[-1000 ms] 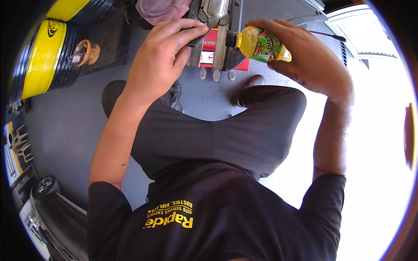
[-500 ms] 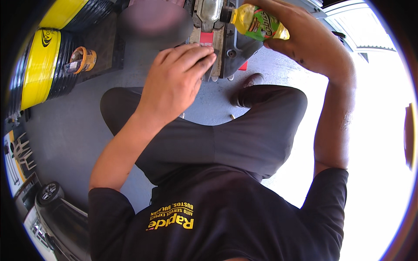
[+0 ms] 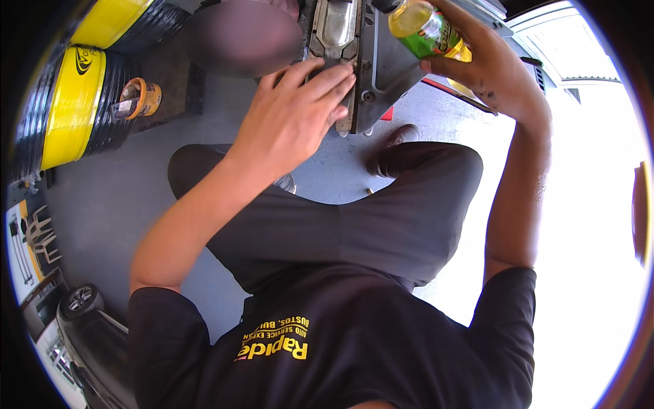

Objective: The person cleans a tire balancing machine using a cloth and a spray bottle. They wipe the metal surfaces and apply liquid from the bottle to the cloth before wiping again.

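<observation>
In my right hand [image 3: 501,75] is a clear plastic bottle [image 3: 417,33] of yellow liquid, with a green label and a dark cap. It lies tilted, the cap end pointing up and left, to the right of a metal channel piece [image 3: 338,27] on a machine. My left hand [image 3: 289,116] lies palm down across the near part of that metal piece, fingers spread and slightly bent. What is under its fingertips is hidden. A dark machine frame [image 3: 381,75] runs beside the channel.
A blurred dark disc [image 3: 242,34] stands left of the channel. Farther left are tyres wrapped in yellow [image 3: 73,109] and an orange tub [image 3: 146,99] holding small items. My knees flank the machine's near end. A car [image 3: 102,341] is at lower left.
The bottle has shifted up and right, so its cap is off to the channel's side. My left hand has slid slightly right, fingers more spread, covering the red patch seen before.
</observation>
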Demonstrator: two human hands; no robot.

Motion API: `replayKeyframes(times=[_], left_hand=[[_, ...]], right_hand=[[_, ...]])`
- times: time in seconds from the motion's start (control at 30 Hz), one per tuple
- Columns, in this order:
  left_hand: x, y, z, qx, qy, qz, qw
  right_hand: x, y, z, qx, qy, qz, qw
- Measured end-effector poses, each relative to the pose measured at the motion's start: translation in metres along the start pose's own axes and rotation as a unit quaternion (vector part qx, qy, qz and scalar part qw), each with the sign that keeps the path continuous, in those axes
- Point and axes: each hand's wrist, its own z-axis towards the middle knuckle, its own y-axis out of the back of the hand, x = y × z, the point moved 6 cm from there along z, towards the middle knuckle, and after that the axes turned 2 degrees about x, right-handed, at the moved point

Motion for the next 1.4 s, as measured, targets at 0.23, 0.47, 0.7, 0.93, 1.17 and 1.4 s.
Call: replayKeyframes(times=[0.23, 0.47, 0.7, 0.93, 1.17, 1.4], left_hand=[[-0.005, 0.002, 0.009, 0.010, 0.017, 0.012, 1.000], [-0.023, 0.008, -0.029, 0.081, 0.035, -0.017, 0.996], [-0.020, 0.002, -0.020, 0.040, 0.055, -0.004, 0.998], [-0.015, -0.003, 0.001, 0.058, 0.083, 0.005, 0.995], [-0.034, 0.004, -0.031, 0.030, 0.095, 0.033, 0.994], [-0.047, -0.001, -0.034, 0.002, 0.113, 0.030, 0.993]], right_hand=[[-0.051, 0.014, 0.009, -0.206, 0.047, 0.222, 0.952], [-0.090, 0.019, 0.028, -0.374, 0.084, 0.259, 0.887], [-0.105, 0.006, 0.047, -0.410, 0.108, 0.278, 0.862], [-0.096, 0.007, 0.049, -0.416, 0.105, 0.232, 0.873], [-0.100, 0.000, 0.045, -0.429, 0.111, 0.229, 0.867], [-0.097, -0.001, 0.044, -0.410, 0.112, 0.227, 0.876]])
